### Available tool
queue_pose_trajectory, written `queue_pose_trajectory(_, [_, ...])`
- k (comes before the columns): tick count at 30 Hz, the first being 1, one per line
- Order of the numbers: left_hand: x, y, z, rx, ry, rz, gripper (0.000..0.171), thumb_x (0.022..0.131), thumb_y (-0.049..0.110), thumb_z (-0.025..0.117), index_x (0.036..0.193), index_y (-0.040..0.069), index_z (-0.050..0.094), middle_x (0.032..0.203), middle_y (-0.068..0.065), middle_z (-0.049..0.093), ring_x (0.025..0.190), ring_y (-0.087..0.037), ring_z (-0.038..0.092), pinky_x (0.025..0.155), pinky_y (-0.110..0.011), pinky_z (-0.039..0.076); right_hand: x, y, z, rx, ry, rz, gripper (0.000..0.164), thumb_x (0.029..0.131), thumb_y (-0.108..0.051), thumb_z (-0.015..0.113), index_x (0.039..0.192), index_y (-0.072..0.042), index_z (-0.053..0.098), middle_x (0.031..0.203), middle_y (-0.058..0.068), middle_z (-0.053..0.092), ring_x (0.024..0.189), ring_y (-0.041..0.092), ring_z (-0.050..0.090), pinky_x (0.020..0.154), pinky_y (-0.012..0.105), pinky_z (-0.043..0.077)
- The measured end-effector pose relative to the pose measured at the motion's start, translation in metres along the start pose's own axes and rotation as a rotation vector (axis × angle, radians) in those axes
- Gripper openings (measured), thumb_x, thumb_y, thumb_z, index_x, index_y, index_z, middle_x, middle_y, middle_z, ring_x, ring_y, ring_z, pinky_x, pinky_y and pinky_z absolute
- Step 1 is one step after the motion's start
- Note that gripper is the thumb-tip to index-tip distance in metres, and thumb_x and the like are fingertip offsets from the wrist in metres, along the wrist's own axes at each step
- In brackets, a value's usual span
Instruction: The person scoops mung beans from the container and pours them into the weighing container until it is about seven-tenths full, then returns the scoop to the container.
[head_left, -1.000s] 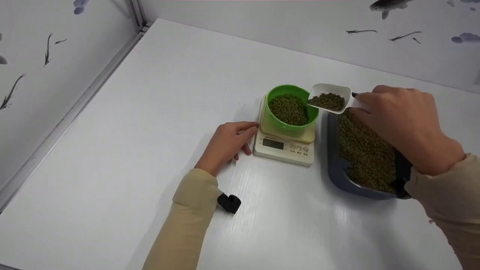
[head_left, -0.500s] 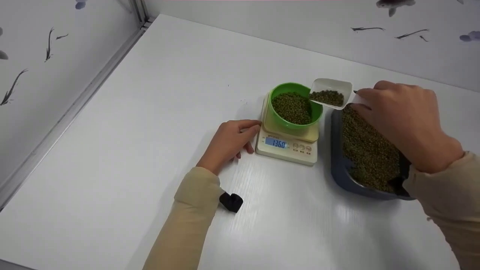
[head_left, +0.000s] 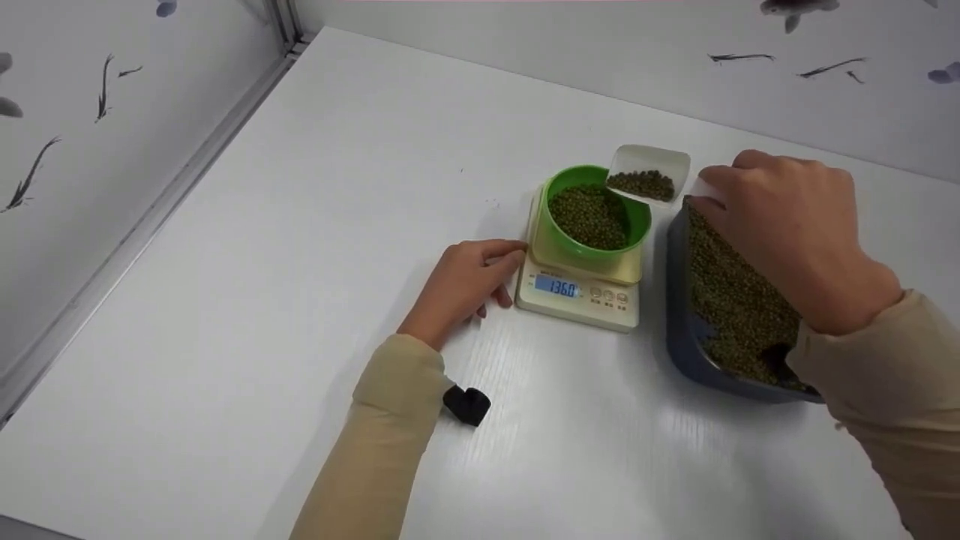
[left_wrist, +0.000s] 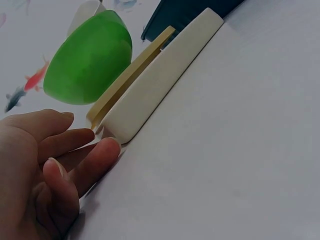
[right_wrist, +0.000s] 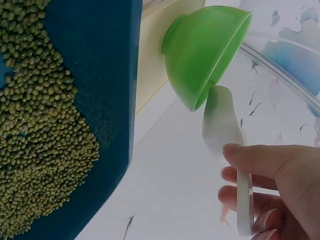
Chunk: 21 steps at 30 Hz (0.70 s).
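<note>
My right hand [head_left: 787, 225] pinches the handle of a white scoop [right_wrist: 222, 122] between thumb and fingers. Green mung beans [head_left: 642, 184] lie in the scoop, whose front edge overlaps the right rim of a green bowl [head_left: 637, 220]. The bowl, partly filled with mung beans, stands on a cream kitchen scale [head_left: 574, 313] with a lit display that seems to read 136.0. My left hand [head_left: 469, 281] rests on the table, its loosely bent fingertips [left_wrist: 107, 147] touching the scale's left side. In the right wrist view the scoop leans on or just over the bowl's rim; contact is unclear.
A dark blue tub [head_left: 679, 330] holding many mung beans stands right of the scale, under my right forearm. A black wrist device [head_left: 466, 406] sits by the left cuff. White walls with painted fish and plants border the white table [head_left: 300, 187].
The scale's display, dark at first, has lit up. My right hand has moved the scoop slightly left and away from me, further over the bowl's rim. My left hand stays put.
</note>
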<state>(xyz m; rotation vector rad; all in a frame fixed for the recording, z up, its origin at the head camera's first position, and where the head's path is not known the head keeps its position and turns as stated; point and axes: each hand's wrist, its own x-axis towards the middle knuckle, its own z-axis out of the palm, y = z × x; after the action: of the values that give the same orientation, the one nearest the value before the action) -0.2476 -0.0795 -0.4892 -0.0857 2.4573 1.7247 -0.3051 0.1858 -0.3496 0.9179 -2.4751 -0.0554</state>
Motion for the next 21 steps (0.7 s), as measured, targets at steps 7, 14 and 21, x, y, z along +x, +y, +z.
queue_pose_trajectory(7, [-0.001, 0.000, 0.000, -0.003, -0.001, 0.007, 0.028, 0.087, 0.045, 0.051, 0.114, 0.038, 0.058, 0.058, -0.004, 0.062, 0.039, -0.017, 0.046, 0.036, -0.031, 0.042, 0.004, -0.012, 0.001, -0.003, -0.004, -0.020, 0.016, 0.080, -0.015, 0.065, 0.067, -0.008, 0.059, 0.055, 0.006, 0.048, 0.038, 0.022, 0.035, 0.032, 0.034, 0.025])
queue_pose_trajectory(14, [-0.001, -0.002, -0.001, 0.013, 0.001, 0.056, 0.029, 0.089, 0.043, 0.049, 0.115, 0.036, 0.058, 0.057, -0.004, 0.061, 0.040, -0.018, 0.048, 0.037, -0.031, 0.043, 0.007, -0.020, 0.000, -0.029, -0.016, -0.046, 0.023, 0.078, -0.016, 0.068, 0.062, -0.008, 0.054, 0.054, 0.007, 0.045, 0.037, 0.023, 0.036, 0.032, 0.034, 0.026])
queue_pose_trajectory(21, [-0.002, 0.000, 0.000, 0.009, 0.000, 0.037, 0.028, 0.088, 0.044, 0.050, 0.114, 0.037, 0.059, 0.057, -0.004, 0.061, 0.040, -0.017, 0.047, 0.037, -0.032, 0.043, 0.005, -0.018, 0.000, -0.053, -0.016, -0.043, 0.025, 0.078, -0.016, 0.068, 0.061, -0.007, 0.052, 0.053, 0.007, 0.042, 0.037, 0.022, 0.033, 0.032, 0.034, 0.025])
